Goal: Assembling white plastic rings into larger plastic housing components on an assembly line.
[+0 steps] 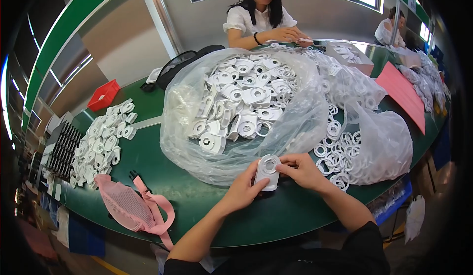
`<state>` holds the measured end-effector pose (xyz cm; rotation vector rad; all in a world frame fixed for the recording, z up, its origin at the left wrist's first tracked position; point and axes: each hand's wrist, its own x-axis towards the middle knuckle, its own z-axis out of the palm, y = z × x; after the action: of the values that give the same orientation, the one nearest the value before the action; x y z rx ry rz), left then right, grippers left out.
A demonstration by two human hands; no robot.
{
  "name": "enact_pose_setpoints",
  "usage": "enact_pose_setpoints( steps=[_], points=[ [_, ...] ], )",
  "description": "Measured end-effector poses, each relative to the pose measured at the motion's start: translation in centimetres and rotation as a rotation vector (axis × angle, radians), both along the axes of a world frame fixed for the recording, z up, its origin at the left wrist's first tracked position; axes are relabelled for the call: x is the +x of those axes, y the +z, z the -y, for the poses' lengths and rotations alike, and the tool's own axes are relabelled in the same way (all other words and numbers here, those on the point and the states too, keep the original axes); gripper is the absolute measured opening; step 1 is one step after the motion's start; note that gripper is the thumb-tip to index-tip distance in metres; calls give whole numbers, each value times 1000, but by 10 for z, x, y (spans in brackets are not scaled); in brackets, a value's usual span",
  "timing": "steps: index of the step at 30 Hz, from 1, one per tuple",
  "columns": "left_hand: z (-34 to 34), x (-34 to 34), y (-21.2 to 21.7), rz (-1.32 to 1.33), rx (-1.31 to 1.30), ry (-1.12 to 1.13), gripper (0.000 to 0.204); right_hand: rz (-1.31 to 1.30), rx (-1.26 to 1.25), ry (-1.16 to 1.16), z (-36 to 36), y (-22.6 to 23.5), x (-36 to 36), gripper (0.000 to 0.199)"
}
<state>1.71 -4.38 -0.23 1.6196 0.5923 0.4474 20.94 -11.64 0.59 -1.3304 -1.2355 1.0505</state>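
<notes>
Over the table's near edge, a white plastic housing (pixel 267 182) with a rounded top sits in my left hand (pixel 242 188), thumb across its front and fingers behind. My right hand (pixel 302 171) is closed at the top right of the same piece, thumb and finger on a white ring (pixel 270 163) around its round opening. Whether the ring is seated or loose cannot be made out. Just beyond my hands lies a big clear plastic bag (pixel 183 142), spread wide around a heap of similar white housings (pixel 246 97). White rings (pixel 345 153) lie scattered to the right.
A second plastic bag (pixel 387 144) stands at the right, near a pink sheet (pixel 404 97). On the left are piled white parts (pixel 101 144), a red tray (pixel 103 95), black stacked racks (pixel 61 147) and a pink mesh bag (pixel 123 203). A co-worker (pixel 261 18) sits opposite.
</notes>
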Motion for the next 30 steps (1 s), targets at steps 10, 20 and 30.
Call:
enact_pose_setpoints(
  steps=[10, 20, 30],
  points=[
    [-102, -91, 56, 395, 317, 1036, 56, 318, 96, -68, 3, 6, -9, 22],
    [-107, -30, 44, -159, 538, 651, 58, 452, 197, -105, 5, 4, -7, 21],
    [-99, 33, 3, -366, 1163, 554, 46, 550, 311, -111, 5, 3, -9, 15]
  ],
)
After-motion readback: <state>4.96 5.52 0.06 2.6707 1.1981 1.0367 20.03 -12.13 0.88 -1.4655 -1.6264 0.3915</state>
